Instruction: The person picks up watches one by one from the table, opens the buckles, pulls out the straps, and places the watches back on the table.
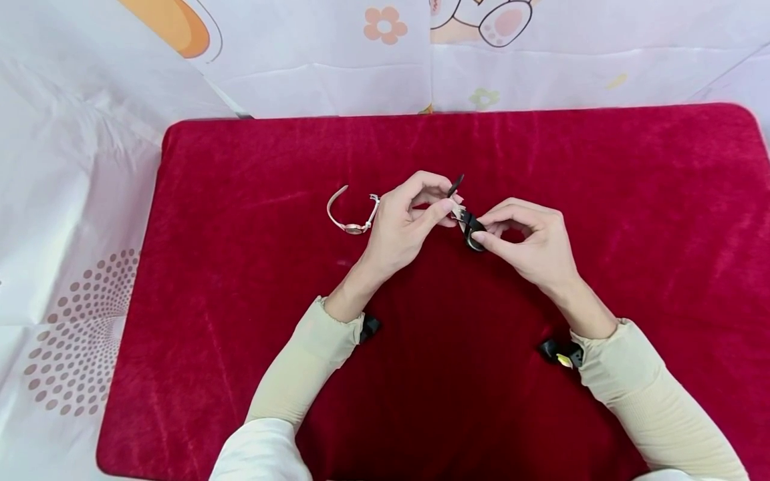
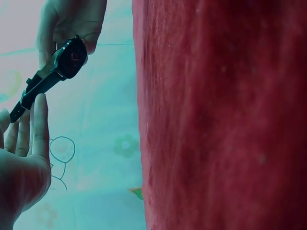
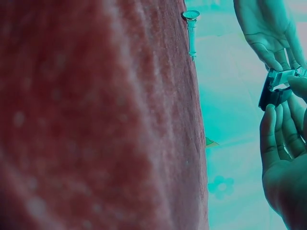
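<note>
A black wristwatch [image 1: 473, 234] is held between both hands above the red cloth. My right hand [image 1: 532, 240] pinches its case end between thumb and fingers. At the strap end, the thumb and fingers of my left hand [image 1: 404, 217] grip the band, whose dark tip pokes up past them. A pale strip shows along the strap by the left fingertips. In the left wrist view the round dark dial [image 2: 73, 57] faces the camera, and the strap runs down to the left fingers. The right wrist view shows the watch's band [image 3: 273, 98] bent into a loop.
A slim watch [image 1: 353, 228] with a pale strap lies on the red cloth [image 1: 240, 280], left of the left hand. Behind the table's far edge hangs a white printed curtain [image 1: 337, 87]. Small black devices, one a wrist camera [image 1: 550, 350], sit at the sleeve cuffs.
</note>
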`<state>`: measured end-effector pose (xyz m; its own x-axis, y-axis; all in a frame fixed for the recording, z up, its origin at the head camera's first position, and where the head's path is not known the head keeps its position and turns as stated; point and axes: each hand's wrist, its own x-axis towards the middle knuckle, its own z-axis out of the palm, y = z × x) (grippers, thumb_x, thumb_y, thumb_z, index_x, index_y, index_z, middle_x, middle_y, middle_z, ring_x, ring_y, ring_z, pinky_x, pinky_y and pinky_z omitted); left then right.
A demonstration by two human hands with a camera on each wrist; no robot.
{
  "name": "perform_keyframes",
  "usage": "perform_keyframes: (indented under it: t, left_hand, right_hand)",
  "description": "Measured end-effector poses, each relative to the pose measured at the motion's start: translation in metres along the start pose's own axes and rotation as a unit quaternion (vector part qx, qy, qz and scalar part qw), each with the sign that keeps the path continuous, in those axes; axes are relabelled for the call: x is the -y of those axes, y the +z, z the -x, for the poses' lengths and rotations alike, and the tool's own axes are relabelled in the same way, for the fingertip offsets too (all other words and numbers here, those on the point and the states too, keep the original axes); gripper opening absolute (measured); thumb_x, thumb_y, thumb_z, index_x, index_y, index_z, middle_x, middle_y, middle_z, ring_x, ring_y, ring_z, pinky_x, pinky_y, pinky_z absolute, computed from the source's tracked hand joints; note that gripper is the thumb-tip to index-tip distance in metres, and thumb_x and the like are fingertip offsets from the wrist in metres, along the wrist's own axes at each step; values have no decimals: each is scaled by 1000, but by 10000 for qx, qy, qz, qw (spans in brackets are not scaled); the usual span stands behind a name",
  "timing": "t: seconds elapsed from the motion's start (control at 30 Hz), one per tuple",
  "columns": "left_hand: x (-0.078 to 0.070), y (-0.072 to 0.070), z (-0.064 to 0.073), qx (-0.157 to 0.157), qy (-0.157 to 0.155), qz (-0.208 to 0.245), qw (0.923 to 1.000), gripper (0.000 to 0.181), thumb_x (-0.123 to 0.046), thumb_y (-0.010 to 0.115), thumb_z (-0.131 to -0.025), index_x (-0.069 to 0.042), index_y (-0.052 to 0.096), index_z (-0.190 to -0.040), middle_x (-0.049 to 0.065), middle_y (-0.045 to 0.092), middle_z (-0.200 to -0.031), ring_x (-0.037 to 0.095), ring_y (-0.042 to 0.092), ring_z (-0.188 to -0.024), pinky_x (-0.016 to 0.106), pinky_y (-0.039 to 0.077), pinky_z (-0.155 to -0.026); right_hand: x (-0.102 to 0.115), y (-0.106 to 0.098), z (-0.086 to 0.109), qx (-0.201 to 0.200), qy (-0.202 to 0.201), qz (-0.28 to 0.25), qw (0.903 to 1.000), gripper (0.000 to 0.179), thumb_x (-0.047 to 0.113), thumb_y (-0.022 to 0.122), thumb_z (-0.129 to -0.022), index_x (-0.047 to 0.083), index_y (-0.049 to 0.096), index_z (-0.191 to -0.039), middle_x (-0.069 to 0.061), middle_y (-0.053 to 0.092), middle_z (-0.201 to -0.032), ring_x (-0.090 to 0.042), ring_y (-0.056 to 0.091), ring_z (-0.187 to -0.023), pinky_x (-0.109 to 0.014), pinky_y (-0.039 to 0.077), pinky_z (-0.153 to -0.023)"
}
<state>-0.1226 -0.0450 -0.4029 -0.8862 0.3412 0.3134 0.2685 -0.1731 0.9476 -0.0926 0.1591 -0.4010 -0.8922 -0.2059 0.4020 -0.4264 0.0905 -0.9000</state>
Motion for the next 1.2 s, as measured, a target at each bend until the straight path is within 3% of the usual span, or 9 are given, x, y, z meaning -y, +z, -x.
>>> perform_keyframes:
  t: [0.4, 0.73, 0.93, 1.2]
  left_hand:
    - [0, 0, 2, -287, -131, 305, 9990, 17, 10, 66, -91, 13, 61, -106, 26, 68, -98, 24, 70, -86, 44, 62, -77]
    - [-2, -1, 3, -433, -280, 454, 9976, 18, 11, 67, -89, 14, 62, -105, 24, 69, -96, 24, 72, -82, 45, 62, -76]
    - [-3, 0, 2, -584, -581, 659, 9944, 20, 8, 69, -88, 12, 64, -107, 22, 70, -99, 27, 73, -84, 45, 62, -75]
    - [-4, 0, 1, -656, -648, 657, 9936, 20, 7, 70, -88, 12, 65, -107, 22, 71, -99, 28, 73, -83, 45, 62, -73]
  right_hand:
    - [-1, 1, 2, 82, 234, 243, 9994, 18, -23, 75, -71, -10, 71, -82, -15, 66, -76, -11, 61, -66, -19, 55, -62]
    - [1, 1, 2, -118, -72, 68, 9999, 29, -26, 73, -70, -15, 69, -97, -22, 65, -82, -15, 61, -70, -21, 54, -65]
    - [1, 1, 1, -140, -330, 34, 9994, 29, -28, 71, -70, -17, 70, -97, -26, 65, -87, -14, 61, -74, -21, 54, -67]
    - [1, 1, 0, -108, -513, 285, 9982, 26, -26, 72, -72, -14, 72, -95, -27, 64, -87, -13, 63, -75, -24, 55, -71]
